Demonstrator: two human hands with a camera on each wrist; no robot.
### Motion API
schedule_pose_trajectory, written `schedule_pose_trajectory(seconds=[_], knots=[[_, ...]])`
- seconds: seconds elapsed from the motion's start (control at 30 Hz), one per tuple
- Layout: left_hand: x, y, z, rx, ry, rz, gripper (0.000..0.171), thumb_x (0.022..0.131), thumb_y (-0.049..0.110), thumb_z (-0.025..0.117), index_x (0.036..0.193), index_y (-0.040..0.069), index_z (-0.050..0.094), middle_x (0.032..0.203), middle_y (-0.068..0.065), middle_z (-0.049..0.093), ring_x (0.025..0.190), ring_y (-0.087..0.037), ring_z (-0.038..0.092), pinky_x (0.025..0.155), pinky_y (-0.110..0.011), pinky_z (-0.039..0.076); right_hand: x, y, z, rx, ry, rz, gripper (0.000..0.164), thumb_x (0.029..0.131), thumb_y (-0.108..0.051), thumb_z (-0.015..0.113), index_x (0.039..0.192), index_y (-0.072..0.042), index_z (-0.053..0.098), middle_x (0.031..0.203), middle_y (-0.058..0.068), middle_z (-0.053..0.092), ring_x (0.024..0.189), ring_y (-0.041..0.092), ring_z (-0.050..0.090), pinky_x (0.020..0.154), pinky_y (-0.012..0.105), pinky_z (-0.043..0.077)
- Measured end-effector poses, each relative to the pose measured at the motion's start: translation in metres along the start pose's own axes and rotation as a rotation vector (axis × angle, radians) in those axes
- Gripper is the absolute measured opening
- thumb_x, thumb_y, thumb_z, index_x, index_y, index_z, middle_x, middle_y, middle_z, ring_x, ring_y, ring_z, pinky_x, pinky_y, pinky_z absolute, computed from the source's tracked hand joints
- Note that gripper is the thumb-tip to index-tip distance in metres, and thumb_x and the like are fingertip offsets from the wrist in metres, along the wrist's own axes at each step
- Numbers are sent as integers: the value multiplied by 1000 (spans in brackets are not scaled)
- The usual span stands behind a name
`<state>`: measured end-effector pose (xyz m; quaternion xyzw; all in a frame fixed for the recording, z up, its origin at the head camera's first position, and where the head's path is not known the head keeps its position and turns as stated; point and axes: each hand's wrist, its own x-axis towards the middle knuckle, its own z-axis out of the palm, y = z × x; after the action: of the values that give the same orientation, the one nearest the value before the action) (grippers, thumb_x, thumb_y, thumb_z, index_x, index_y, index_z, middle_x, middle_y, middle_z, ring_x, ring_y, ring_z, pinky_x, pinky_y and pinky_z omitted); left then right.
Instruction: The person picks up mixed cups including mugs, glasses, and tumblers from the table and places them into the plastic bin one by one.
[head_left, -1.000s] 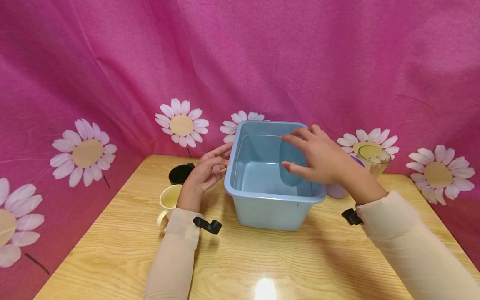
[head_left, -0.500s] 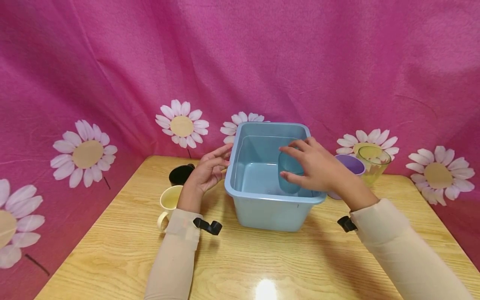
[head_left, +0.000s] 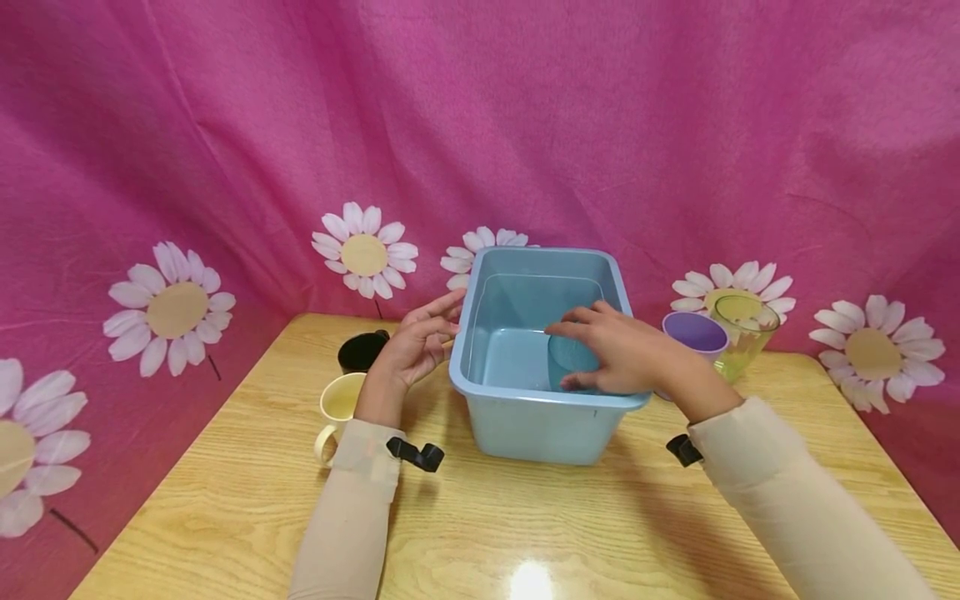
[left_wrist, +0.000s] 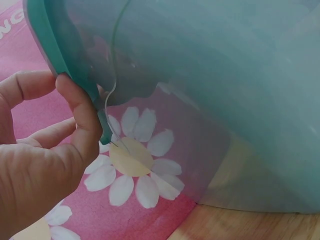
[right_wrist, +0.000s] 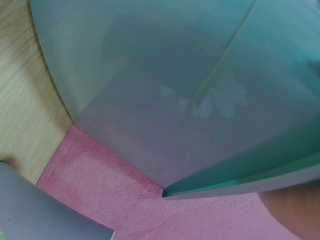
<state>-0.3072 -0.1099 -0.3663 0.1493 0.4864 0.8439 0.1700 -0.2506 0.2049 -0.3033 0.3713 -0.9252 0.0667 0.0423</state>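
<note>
A light blue plastic basin (head_left: 528, 425) stands on the table. My right hand (head_left: 626, 346) reaches over its right rim and grips a translucent blue cup (head_left: 567, 358) inside, near the front right corner. Fingers and thumb lie around the cup's upper part; its lower part is hidden by the front wall. My left hand (head_left: 416, 337) is at the basin's left side, its fingertips touching the rim from outside, as the left wrist view shows with the thumb (left_wrist: 82, 115) at the rim. In the right wrist view the basin's wall (right_wrist: 150, 100) hides most of the right hand.
Left of the basin stand a black cup (head_left: 360, 352) and a cream mug (head_left: 341, 398), close to my left forearm. A purple cup (head_left: 696, 333) and a yellow-green clear glass (head_left: 742, 333) stand to the right. A pink flowered cloth (head_left: 480, 125) hangs behind the wooden table (head_left: 465, 525).
My right hand has lowered the blue cup deeper into the basin, moving down and slightly left. The purple cup has come into fuller view. My left hand has stayed at the rim.
</note>
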Motion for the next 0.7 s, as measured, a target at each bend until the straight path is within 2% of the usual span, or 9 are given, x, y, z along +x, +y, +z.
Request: schedule_pose_trajectory(seconds=[0.43, 0.7], knots=[[2, -2, 0, 18, 2, 10, 64, 96, -8, 44, 158, 4, 37, 150, -18, 46, 90, -16, 66, 82, -31, 58, 0, 0, 2, 27, -88, 23, 68, 83, -34, 85, 142, -11, 61, 135, 13, 61, 116, 35, 54, 95, 51, 52], [0, -1, 0, 12, 5, 6, 66, 95, -9, 44, 159, 3, 34, 154, -21, 42, 90, -15, 66, 81, -30, 58, 5, 0, 6, 1, -131, 33, 64, 81, -25, 87, 140, -13, 63, 133, 12, 62, 115, 34, 57, 96, 53, 52]])
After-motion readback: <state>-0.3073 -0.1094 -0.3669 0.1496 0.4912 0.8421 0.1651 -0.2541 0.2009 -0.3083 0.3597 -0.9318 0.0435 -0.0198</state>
